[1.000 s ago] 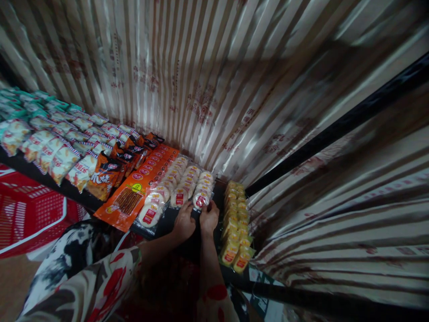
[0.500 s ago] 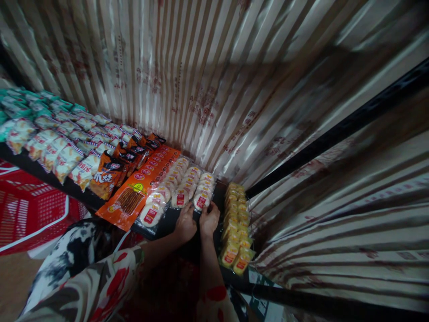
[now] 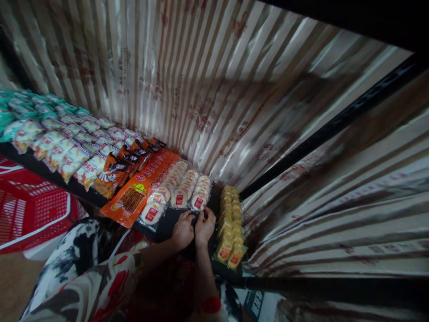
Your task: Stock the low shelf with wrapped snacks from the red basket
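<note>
Rows of white round crackers in clear wrappers, with red labels, lie overlapping on a dark shelf. My left hand is just in front of the middle and right rows, palm down, its fingers bent loosely and nothing visible in them. Beside it my right hand has its fingertips at the front wrapper of the right row, fingers slightly apart; whether they touch it I cannot make out. To the right of my hands stands a double row of yellow wrapped cakes.
Left of the crackers lie a flat orange snack bag, orange-and-black bags, white snack bags and green bags. A red basket is below the shelf at left. Striped sheeting and a black bar are behind.
Both hands have drawn back slightly from the front of the cracker rows, toward me. The view has shifted a little; the rows keep their order.
</note>
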`<state>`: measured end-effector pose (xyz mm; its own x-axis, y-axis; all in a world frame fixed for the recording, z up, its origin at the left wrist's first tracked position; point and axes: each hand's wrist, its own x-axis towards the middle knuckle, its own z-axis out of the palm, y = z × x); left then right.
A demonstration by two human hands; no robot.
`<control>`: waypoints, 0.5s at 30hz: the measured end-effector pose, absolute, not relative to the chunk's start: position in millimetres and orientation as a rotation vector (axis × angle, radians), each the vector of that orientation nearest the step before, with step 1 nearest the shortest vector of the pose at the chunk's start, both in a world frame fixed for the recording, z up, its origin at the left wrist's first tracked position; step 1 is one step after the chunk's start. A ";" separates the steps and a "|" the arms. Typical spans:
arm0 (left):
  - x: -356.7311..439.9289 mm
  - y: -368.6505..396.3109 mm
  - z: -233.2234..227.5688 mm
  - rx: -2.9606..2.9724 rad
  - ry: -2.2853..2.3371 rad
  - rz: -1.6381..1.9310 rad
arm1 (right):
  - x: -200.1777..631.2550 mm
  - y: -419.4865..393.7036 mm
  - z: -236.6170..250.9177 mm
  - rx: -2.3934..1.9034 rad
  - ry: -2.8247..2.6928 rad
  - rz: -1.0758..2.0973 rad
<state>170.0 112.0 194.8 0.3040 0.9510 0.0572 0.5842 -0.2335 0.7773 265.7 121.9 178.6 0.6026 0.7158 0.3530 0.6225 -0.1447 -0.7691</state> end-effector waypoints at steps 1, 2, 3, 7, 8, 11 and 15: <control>168.5 109.8 195.9 1.932 1.357 0.723 | 262.9 118.2 178.7 -1.833 -1.078 0.118; 166.7 107.2 197.1 1.941 1.346 0.725 | 259.7 114.2 178.6 -1.828 -1.066 0.125; 164.5 104.2 198.2 1.949 1.333 0.724 | 256.3 110.0 178.1 -1.823 -1.046 0.141; 152.9 88.4 197.3 1.969 1.261 0.723 | 240.8 90.6 175.2 -1.783 -0.962 0.324; 149.5 83.7 194.9 1.972 1.239 0.733 | 236.4 85.2 174.4 -1.769 -0.951 0.376; 138.9 69.0 184.1 1.965 1.171 0.782 | 222.9 68.3 172.3 -1.761 -0.942 0.449; 124.9 50.4 171.2 1.937 1.092 0.895 | 206.6 49.1 169.4 -1.784 -0.963 0.415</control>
